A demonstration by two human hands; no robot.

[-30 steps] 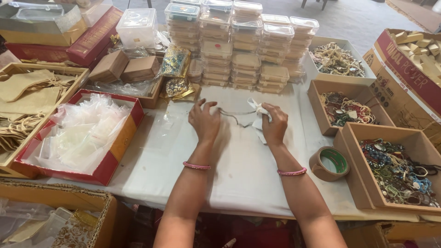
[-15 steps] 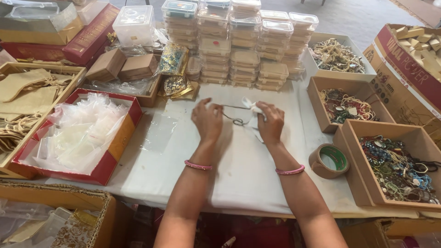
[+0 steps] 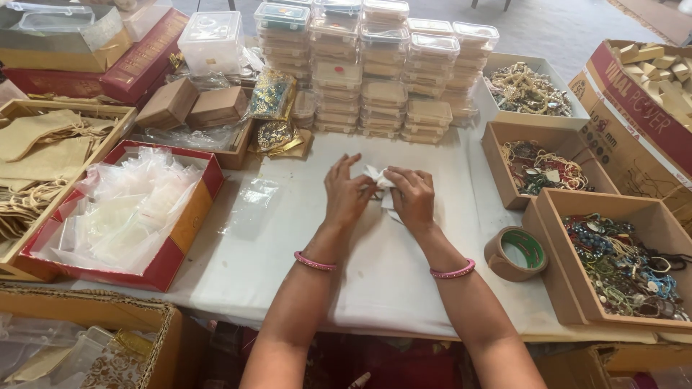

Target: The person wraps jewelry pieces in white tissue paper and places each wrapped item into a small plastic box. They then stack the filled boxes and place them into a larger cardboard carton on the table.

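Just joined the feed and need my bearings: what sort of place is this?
Probably a jewellery packing table in a small workshop or stall. Open boxes of beaded jewellery, stacks of clear lidded containers and a red tray of small plastic bags surround the hands, which hold a white paper piece.

Most of the white paper bit is buried under my fingers, so I can't say how it's folded or whether anything sits inside it. My left hand and right hand crowd together and hide where they meet. The dark thin thing poking out between them is too small to make out. The beads in the cardboard tray on the right are a tangle, can't tell single pieces apart, and that tray runs off the right edge. The tan pouches on the left are cut off too. The stacked clear boxes are too cloudy to see what they hold.
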